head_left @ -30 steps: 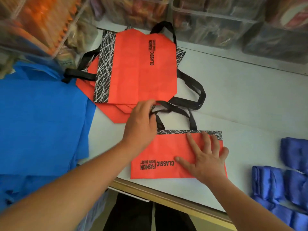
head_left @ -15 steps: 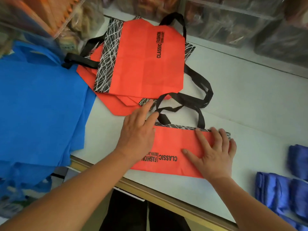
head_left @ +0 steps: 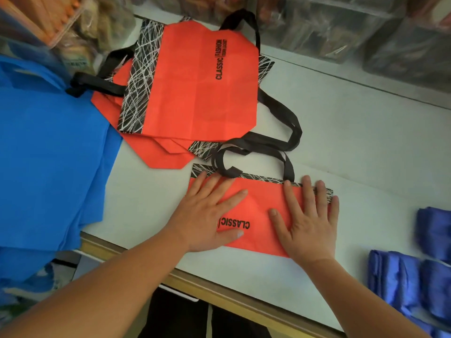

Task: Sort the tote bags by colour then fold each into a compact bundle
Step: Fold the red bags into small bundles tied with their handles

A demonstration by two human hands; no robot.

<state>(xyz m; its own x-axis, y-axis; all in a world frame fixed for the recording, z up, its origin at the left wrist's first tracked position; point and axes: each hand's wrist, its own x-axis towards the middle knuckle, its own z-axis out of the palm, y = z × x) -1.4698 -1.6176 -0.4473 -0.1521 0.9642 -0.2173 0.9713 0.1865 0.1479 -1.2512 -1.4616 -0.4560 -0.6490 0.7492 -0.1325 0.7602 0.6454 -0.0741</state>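
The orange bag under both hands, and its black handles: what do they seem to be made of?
Orange bag: probably non-woven synthetic fabric, matte; it lies stiff and flat and keeps sharp fold lines. Black handles: a flat fabric strap, matte, which bends in soft loops; woven or non-woven, the picture does not show.

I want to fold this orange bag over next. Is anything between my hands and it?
No. The left hand and right hand both lie flat on the orange bag. Only its own black handle curls onto the patterned edge, near the left hand.
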